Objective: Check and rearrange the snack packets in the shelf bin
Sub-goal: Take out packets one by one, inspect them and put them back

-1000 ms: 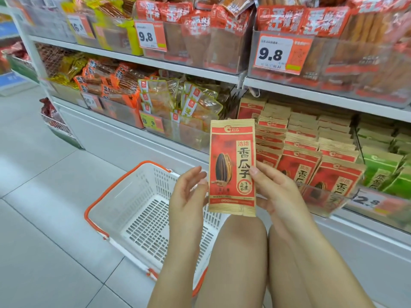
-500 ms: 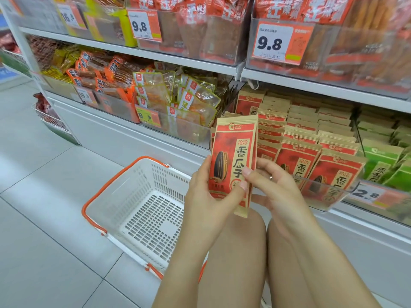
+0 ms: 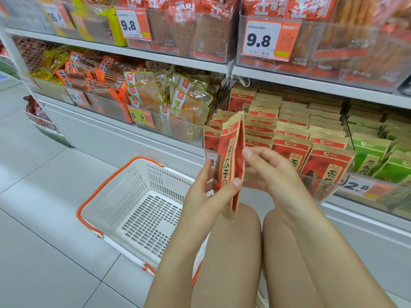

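A red and tan sunflower-seed packet (image 3: 231,161) stands upright, turned almost edge-on to me, in front of the lower shelf. My left hand (image 3: 206,196) grips its lower part, thumb on the near face and fingers behind. My right hand (image 3: 266,172) is just right of the packet, fingertips at its right edge with fingers loosely bent; whether they pinch it is unclear. Behind them, the clear shelf bin (image 3: 320,190) holds rows of the same red packets (image 3: 289,130).
A white basket with orange rim (image 3: 106,194) sits on the tiled floor left of my knees. Green packets (image 3: 378,156) fill the bin to the right. Orange and clear snack bags (image 3: 169,101) fill bins to the left. An upper shelf carries 9.8 price tags (image 3: 264,40).
The packet has turned from face-on to nearly edge-on. My left hand has closed round its lower part, and my right hand has let go of the flat face and slid to the right edge.
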`<state>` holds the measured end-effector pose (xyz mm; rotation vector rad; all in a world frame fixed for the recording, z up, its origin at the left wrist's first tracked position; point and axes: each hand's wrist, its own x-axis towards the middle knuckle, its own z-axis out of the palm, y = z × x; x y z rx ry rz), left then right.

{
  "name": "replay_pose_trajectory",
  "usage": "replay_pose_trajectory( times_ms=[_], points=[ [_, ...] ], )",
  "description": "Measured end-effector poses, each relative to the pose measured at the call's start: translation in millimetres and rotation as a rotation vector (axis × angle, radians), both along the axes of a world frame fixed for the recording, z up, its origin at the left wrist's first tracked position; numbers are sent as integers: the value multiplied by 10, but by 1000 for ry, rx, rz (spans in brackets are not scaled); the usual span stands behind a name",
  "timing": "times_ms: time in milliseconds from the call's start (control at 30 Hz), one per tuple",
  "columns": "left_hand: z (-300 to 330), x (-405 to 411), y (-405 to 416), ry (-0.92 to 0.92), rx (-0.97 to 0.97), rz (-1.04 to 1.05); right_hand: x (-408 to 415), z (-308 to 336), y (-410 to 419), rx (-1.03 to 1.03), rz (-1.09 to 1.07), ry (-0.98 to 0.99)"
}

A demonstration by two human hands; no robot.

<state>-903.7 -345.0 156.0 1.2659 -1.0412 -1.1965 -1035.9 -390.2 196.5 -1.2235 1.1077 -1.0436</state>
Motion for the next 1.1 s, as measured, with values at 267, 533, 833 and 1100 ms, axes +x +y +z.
replay_pose_trajectory(
  times_ms=[267, 533, 833, 1100],
  points=[
    [-42, -55, 20, -25, 4, -121, -42, 269, -102, -80, -88, -2],
    [38, -65, -61, -46, -32, -118, -5, 315, -120, -93, -141, -12],
    [57, 29, -94, -51, -4, -136, 37, 302, -104, -98, -167, -51],
    [52, 28, -122, 34, 14, -175, 44, 346, -100, -91, -204, -76]
  ],
)
